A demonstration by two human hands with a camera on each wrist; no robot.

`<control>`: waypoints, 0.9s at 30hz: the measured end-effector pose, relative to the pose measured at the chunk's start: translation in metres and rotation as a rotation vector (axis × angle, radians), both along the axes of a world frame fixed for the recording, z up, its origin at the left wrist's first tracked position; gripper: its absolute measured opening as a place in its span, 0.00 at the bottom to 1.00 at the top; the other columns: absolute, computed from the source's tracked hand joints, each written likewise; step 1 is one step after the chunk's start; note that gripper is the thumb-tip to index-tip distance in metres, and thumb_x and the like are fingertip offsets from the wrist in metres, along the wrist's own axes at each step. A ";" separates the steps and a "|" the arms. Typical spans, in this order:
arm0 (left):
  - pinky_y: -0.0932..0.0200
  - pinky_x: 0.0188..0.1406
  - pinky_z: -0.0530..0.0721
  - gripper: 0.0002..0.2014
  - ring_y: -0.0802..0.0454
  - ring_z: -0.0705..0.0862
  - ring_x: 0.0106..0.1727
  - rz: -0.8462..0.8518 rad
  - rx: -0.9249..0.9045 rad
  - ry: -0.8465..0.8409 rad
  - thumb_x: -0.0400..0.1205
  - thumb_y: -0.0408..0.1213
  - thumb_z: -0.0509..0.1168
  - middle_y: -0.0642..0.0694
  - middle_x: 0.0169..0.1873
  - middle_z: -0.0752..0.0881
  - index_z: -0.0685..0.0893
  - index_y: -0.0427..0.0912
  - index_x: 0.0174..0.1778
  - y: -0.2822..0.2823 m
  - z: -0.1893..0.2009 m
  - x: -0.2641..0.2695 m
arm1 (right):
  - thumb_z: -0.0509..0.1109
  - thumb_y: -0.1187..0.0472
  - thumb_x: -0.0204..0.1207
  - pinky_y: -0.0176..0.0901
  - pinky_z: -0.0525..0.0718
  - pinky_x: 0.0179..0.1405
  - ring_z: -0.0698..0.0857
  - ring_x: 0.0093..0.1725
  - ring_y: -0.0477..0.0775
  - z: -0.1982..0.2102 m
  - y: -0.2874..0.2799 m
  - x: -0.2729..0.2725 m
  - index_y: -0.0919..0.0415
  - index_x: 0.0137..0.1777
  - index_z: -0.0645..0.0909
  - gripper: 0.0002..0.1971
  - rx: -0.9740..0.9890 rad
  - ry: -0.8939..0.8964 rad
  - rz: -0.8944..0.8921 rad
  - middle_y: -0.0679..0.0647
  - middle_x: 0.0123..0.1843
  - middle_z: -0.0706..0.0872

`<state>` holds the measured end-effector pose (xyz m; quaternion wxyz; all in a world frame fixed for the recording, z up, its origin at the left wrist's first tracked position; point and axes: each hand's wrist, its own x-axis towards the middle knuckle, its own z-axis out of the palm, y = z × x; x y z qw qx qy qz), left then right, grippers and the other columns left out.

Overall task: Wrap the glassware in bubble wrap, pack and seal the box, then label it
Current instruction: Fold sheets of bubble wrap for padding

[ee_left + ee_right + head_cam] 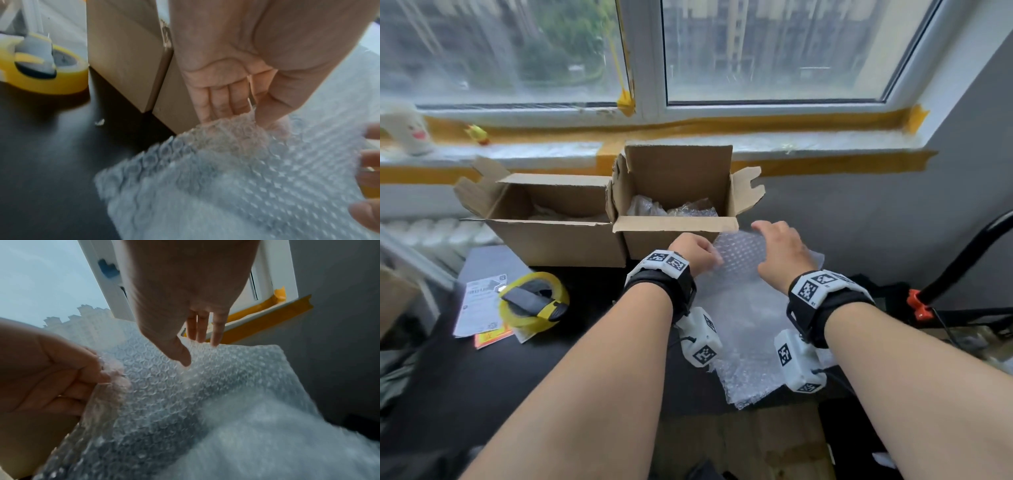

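A sheet of bubble wrap (739, 308) (246, 170) (205, 394) lies on the dark table, with its far part lifted upright in front of the open right-hand cardboard box (674, 224). My left hand (714, 255) (252, 113) pinches the sheet's left upper edge between thumb and curled fingers. My right hand (756, 246) (195, 352) takes the top edge, thumb on the front and straight fingers behind. Bubble-wrapped bundles (671, 207) sit inside that box. No bare glassware shows.
A second open box (558, 236) stands to the left, touching the first. A yellow tape roll (534, 301) (41, 73) with a black cutter on it and printed labels (479, 308) lie front left. A black arm with an orange clamp (917, 305) is at the right. The windowsill runs behind.
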<state>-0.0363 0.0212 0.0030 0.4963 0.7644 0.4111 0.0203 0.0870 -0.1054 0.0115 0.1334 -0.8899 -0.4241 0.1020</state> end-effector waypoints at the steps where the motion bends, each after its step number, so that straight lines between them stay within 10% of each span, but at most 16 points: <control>1: 0.63 0.32 0.77 0.10 0.49 0.79 0.34 -0.009 0.004 -0.008 0.75 0.34 0.71 0.46 0.33 0.86 0.83 0.45 0.28 0.002 0.009 -0.002 | 0.64 0.69 0.74 0.51 0.74 0.63 0.71 0.69 0.60 0.007 0.001 0.001 0.50 0.76 0.69 0.30 -0.018 -0.022 0.004 0.56 0.68 0.74; 5: 0.67 0.25 0.75 0.11 0.54 0.77 0.28 -0.029 0.103 -0.040 0.76 0.33 0.72 0.50 0.25 0.81 0.81 0.46 0.28 0.009 0.048 -0.009 | 0.62 0.60 0.80 0.49 0.77 0.54 0.81 0.55 0.63 0.034 0.004 0.001 0.55 0.49 0.80 0.06 -0.027 0.012 -0.038 0.58 0.52 0.84; 9: 0.58 0.38 0.83 0.09 0.49 0.84 0.39 0.018 0.191 -0.104 0.75 0.30 0.72 0.45 0.37 0.88 0.85 0.48 0.32 0.023 0.082 -0.016 | 0.62 0.64 0.80 0.44 0.75 0.45 0.81 0.47 0.59 0.055 0.016 -0.004 0.53 0.34 0.76 0.12 0.102 0.202 -0.063 0.52 0.42 0.83; 13: 0.58 0.51 0.80 0.20 0.50 0.82 0.53 0.200 0.285 -0.131 0.73 0.35 0.73 0.47 0.58 0.83 0.81 0.49 0.61 0.046 0.107 -0.032 | 0.61 0.70 0.79 0.38 0.74 0.42 0.82 0.39 0.48 0.079 0.031 -0.004 0.53 0.33 0.76 0.15 0.321 0.342 -0.107 0.48 0.36 0.85; 17: 0.59 0.45 0.79 0.38 0.52 0.78 0.48 0.407 0.186 -0.171 0.75 0.39 0.74 0.43 0.62 0.76 0.63 0.43 0.79 0.061 0.117 -0.050 | 0.60 0.72 0.83 0.36 0.82 0.33 0.83 0.32 0.51 0.099 0.046 0.001 0.59 0.37 0.76 0.14 0.586 0.630 -0.205 0.55 0.32 0.84; 23: 0.57 0.32 0.88 0.26 0.49 0.86 0.40 0.400 0.037 -0.226 0.75 0.28 0.71 0.41 0.51 0.84 0.72 0.38 0.68 0.072 0.111 -0.051 | 0.61 0.71 0.82 0.39 0.81 0.27 0.84 0.34 0.53 0.101 0.070 0.003 0.60 0.51 0.75 0.06 0.691 0.801 -0.276 0.62 0.46 0.84; 27: 0.52 0.40 0.87 0.20 0.44 0.84 0.44 0.456 0.076 -0.284 0.77 0.24 0.64 0.41 0.50 0.81 0.69 0.43 0.63 0.089 0.116 -0.055 | 0.66 0.71 0.80 0.41 0.84 0.29 0.85 0.36 0.54 0.101 0.079 -0.001 0.50 0.81 0.60 0.33 0.727 0.757 -0.278 0.63 0.53 0.84</control>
